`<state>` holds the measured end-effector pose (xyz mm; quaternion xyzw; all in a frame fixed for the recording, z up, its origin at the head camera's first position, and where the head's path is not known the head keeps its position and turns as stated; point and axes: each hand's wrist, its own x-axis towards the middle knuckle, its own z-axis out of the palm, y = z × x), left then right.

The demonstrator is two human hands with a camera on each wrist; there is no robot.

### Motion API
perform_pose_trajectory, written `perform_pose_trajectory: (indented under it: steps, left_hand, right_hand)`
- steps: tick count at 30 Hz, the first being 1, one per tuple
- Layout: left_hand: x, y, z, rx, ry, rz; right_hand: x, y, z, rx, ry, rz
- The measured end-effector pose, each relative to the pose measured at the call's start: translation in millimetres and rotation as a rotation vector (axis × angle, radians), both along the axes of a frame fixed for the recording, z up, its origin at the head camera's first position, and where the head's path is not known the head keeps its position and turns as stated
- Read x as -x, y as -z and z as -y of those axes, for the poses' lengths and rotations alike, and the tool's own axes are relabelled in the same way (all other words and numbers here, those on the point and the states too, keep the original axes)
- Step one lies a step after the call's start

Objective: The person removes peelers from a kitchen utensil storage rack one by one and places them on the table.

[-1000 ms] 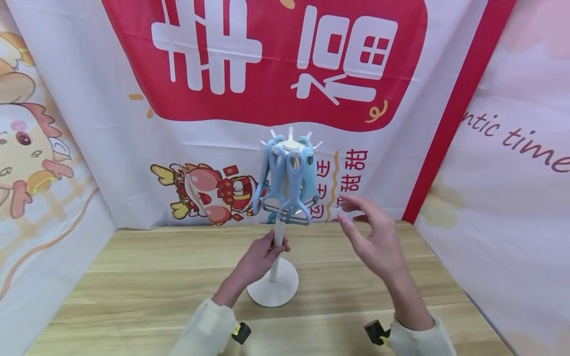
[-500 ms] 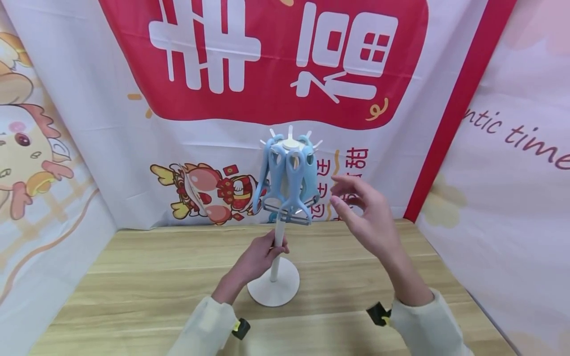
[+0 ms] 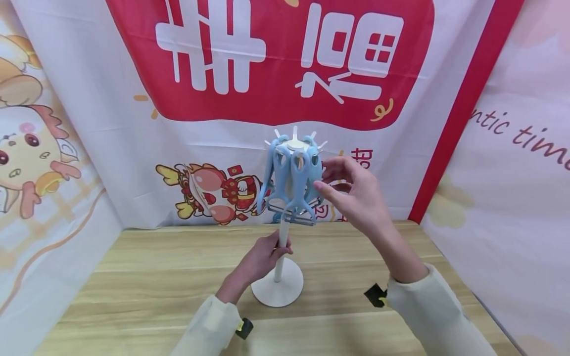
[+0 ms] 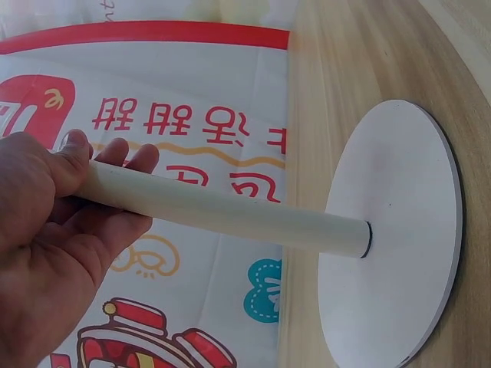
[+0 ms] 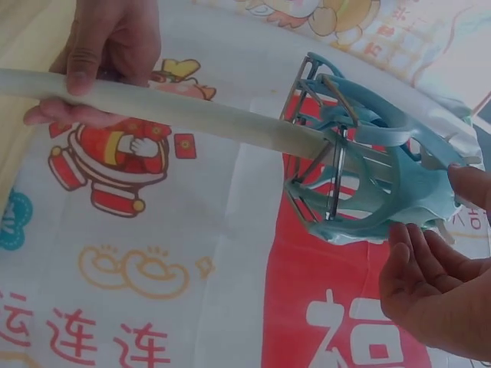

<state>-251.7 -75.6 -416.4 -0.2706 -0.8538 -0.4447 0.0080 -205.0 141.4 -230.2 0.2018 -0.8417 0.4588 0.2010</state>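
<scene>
Light-blue peelers [image 3: 297, 180], several of them, hang by their handle loops from the hooks of a white rotary stand [image 3: 278, 292]. In the head view my left hand [image 3: 260, 257] grips the stand's pole below the blades; the left wrist view shows its thumb and fingers round the pole [image 4: 222, 211]. My right hand [image 3: 358, 195] is at the right side of the cluster, thumb and fingertips at the edge of the rightmost peeler [image 3: 315, 170]. In the right wrist view, thumb and fingers lie on either side of the peelers [image 5: 418, 184], not visibly closed round one.
The stand's round base rests on a wooden tabletop [image 3: 156, 277]. A printed white and red cloth [image 3: 200, 138] hangs behind it, with further printed cloths at left and right [image 3: 503, 198]. Several white hook tips [image 3: 295, 132] stick out at the stand's top.
My right hand has moved left and slightly up, from apart from the peelers to their right edge. The left hand stays on the pole, and the peelers hang as before.
</scene>
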Motion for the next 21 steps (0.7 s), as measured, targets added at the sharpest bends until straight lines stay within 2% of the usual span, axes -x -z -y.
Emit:
perform_pose_trajectory:
  steps: [5,10,17,21]
  left_hand:
    - [0.3,-0.3,0.2,0.020,0.002,-0.030]
    - [0.7,-1.7,0.2,0.035,-0.001,-0.030]
    - [0.3,-2.5,-0.6,0.045,-0.019,-0.022]
    - [0.4,-2.2,-0.7,0.045,-0.015,-0.019]
  right_hand:
    - [4.8,1.6,3.6,-0.025,0.024,0.032]
    - [9.0,1.7,4.0,-0.020,-0.003,0.032]
    - [14.8,1.1,-2.7,0.127,-0.185,0.130]
    - [16.3,-0.2,-7.6,0.166,-0.237,0.183]
